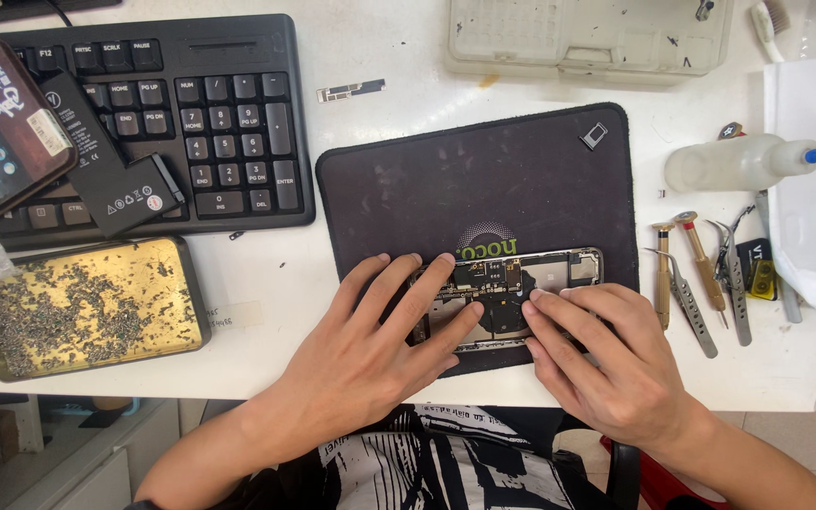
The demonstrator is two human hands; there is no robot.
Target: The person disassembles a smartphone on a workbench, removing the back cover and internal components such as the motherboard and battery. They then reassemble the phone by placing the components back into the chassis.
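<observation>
An opened phone body (540, 274), its inner boards and a round coil showing, lies on a black work mat (484, 179) near the table's front edge. My left hand (370, 349) rests flat on the phone's left half, fingers spread over it. The fingertips of my right hand (606, 354) press on the phone's lower middle, next to the coil. Neither hand holds a tool. A small SIM tray (594, 136) lies at the mat's far right corner.
A black keyboard (229, 113) with a flat battery (110, 170) on it sits at the back left. A tin of tiny screws (87, 307) is at the left. Tweezers and screwdrivers (701, 279), a squeeze bottle (739, 162) and a clear parts box (587, 38) stand to the right and back.
</observation>
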